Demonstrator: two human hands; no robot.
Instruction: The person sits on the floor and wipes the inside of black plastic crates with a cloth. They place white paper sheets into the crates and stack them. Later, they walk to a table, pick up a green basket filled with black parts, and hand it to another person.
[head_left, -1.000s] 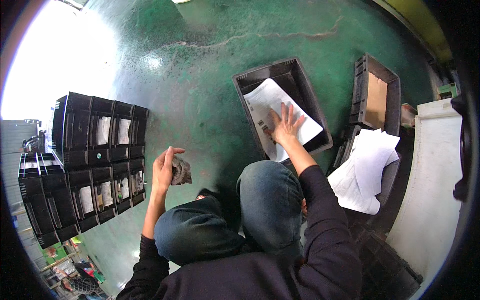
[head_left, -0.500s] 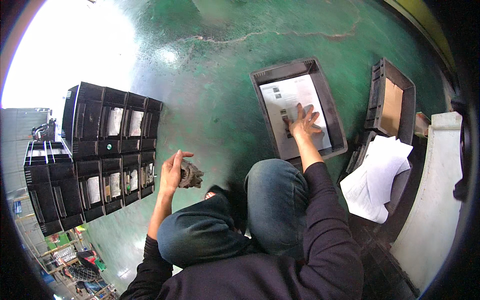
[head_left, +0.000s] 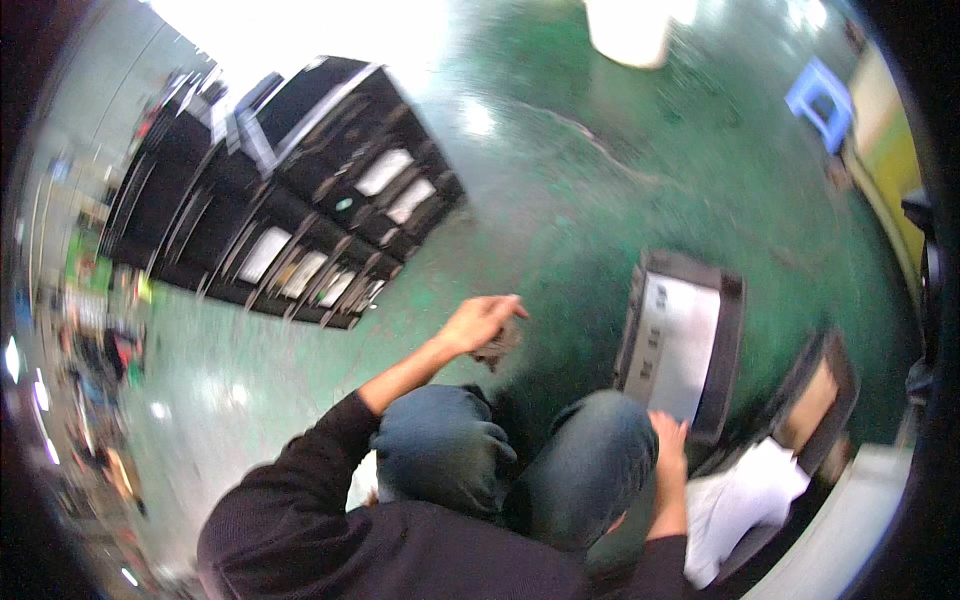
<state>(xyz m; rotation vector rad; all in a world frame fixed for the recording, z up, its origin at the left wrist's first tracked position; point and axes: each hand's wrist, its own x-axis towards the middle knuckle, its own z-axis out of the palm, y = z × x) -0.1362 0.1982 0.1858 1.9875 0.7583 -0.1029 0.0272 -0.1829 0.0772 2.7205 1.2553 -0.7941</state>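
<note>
The picture is blurred by motion. My left hand (head_left: pixel 482 322) is stretched forward over the green floor, closed on a small dark lumpy object (head_left: pixel 500 350). My right hand (head_left: pixel 668 438) lies beside my right knee at the near edge of a black tray (head_left: pixel 632 330), fingers spread and holding nothing. A white printed sheet (head_left: pixel 682 345) lies inside that tray. I am crouched, with both knees in blue trousers below my hands.
Stacked black crates with white labels (head_left: pixel 300 215) stand at the left. A second black tray holding a brown card (head_left: pixel 812 402) sits right of the first, with loose white sheets (head_left: pixel 745 500) below it. A white bucket (head_left: pixel 630 28) and a blue stool (head_left: pixel 820 90) stand far off.
My right hand has drawn back from the sheet in the tray to the tray's near edge. My left hand has reached further forward, still gripping the dark object. The view has swung.
</note>
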